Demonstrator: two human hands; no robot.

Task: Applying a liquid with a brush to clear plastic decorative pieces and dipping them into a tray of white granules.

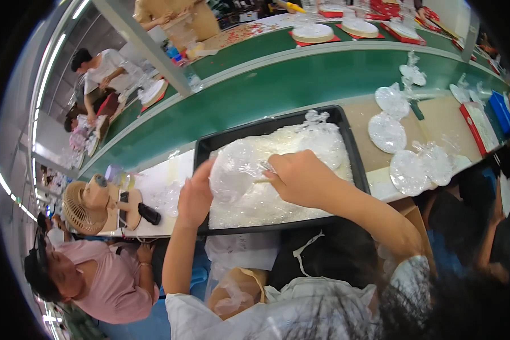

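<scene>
My left hand (195, 195) and my right hand (300, 178) hold a round item wrapped in clear plastic (235, 173) between them, above a black tray (207, 150). The left hand grips its left edge; the right hand pinches the plastic at its right side. The tray is filled with more clear-wrapped round pieces (300, 141), with a knotted bag top (317, 119) at its far edge.
Several wrapped discs (386, 131) lie on the bench right of the tray. A green conveyor belt (266, 85) runs behind. A small beige fan (85, 207) stands left. A person in pink (107, 277) sits at lower left; others work farther back.
</scene>
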